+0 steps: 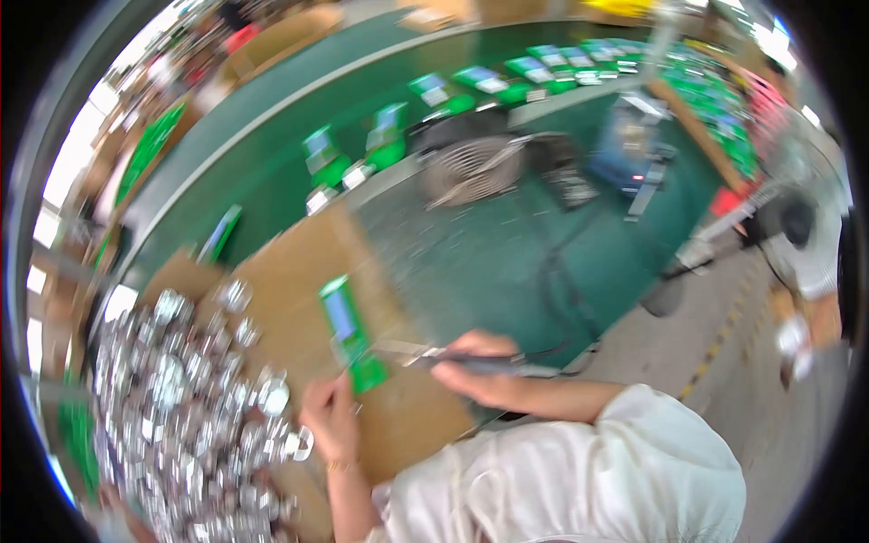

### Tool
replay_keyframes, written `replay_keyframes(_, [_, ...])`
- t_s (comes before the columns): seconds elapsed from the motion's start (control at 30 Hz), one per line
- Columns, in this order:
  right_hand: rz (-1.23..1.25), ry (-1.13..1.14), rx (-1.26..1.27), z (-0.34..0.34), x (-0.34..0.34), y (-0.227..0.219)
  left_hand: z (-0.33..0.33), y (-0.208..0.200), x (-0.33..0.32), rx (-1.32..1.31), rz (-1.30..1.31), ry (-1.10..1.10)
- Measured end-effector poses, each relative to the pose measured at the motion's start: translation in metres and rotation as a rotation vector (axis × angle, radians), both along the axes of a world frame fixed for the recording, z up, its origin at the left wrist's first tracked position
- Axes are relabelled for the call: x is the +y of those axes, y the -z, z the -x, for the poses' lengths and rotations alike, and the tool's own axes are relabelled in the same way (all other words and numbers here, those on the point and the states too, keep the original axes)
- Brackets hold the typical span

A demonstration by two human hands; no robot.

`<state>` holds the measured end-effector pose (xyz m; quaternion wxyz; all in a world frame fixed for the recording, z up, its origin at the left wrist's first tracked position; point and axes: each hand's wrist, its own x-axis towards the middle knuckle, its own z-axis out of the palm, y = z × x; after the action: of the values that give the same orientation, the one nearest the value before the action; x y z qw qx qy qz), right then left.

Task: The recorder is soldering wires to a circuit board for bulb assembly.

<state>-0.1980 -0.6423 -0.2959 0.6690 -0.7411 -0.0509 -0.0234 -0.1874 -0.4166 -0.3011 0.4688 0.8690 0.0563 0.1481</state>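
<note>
1. Green, one board [349,330] is lying on one cardboard sheet [407,433], between the hands.
2. The right hand [480,386] is gripping one tool [489,365], pointing it left toward the board.
3. The left hand [330,418] is hovering by the board's near end; whether it's holding anything, I cannot tell.
4. Silver parts [181,407], uncountably blurred, are crowding the left.
5. One grille [472,172] is standing before the far boards [484,81].

Head view, wide fisheye: looks from above the near side of the table [453,262], facing down and forward across it. Near range at left hand [331,421] and right hand [480,366]; farther at floor [683,339] right of table. Straight edges bow.
</note>
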Motion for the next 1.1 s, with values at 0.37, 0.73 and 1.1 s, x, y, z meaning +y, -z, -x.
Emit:
replay_keyframes(0.37, [-0.019, -0.051, -0.127, -0.003, 0.007, 0.012, 0.008, 0.003, -0.006, 0.047, 0.026, -0.012])
replay_keyframes(0.73, [-0.027, -0.002, -0.157, -0.010, 0.022, 0.023, 0.000, 0.001, -0.008, 0.100, -0.010, 0.018])
replay_keyframes(1.1, [-0.138, 0.032, -0.056, -0.009, 0.018, 0.019, -0.003, 0.003, -0.006, 0.139, 0.026, 0.036])
